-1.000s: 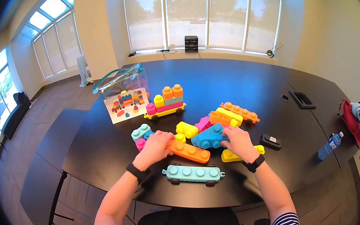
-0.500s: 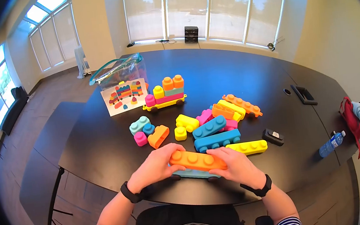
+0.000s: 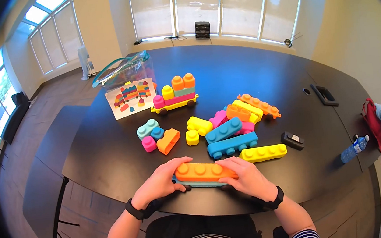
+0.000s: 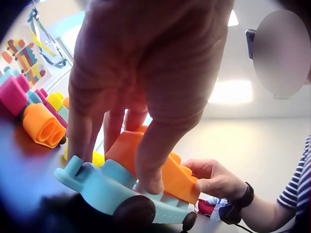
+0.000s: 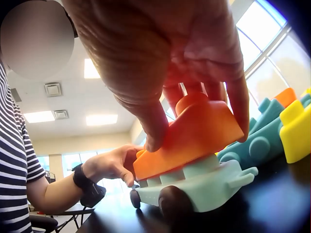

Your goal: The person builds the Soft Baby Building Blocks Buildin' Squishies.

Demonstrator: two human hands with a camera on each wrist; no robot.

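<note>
A long orange building block (image 3: 200,170) lies lengthwise over a light teal wheeled base (image 3: 201,183) near the table's front edge. My left hand (image 3: 161,180) grips the block's left end, with its thumb low on the near side beside the base's studs. At the other end my right hand (image 3: 250,178) pinches the block between thumb and fingers. In the right wrist view, the base's pale studs (image 5: 201,165) show below the block's lower edge. The base's dark wheels (image 4: 134,213) and a hitch end (image 4: 70,177) appear in the left wrist view.
Blue blocks (image 3: 233,145) and a yellow block (image 3: 264,153) lie just beyond my right hand. Several smaller blocks (image 3: 168,141) sit beyond the left. Farther back stand a built yellow train car (image 3: 177,104), a picture card (image 3: 131,99) and a clear bag (image 3: 140,68). A water bottle (image 3: 354,149) stands right.
My left hand has carried the orange block from the pile toward me and over the teal base. The right hand has left the blue blocks and taken the orange block's other end.
</note>
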